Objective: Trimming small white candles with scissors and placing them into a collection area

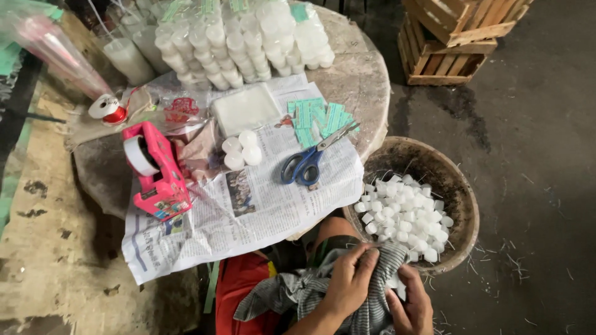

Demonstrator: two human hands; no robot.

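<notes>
1. Left hand (349, 280) and right hand (413, 305) both grip a striped grey cloth (310, 291) in the lap, fingers curled.
2. Just beyond, a basket (462, 192) holds white cubes (406, 214).
3. Farther, blue-handled scissors (308, 162) lie on newspaper (261, 205).

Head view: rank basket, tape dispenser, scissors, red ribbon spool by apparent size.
1. Basket
2. Tape dispenser
3. Scissors, close to the dispenser in length but slimmer
4. Red ribbon spool

Candle-packing workshop: bagged candles (242, 43), crates (456, 37)
</notes>
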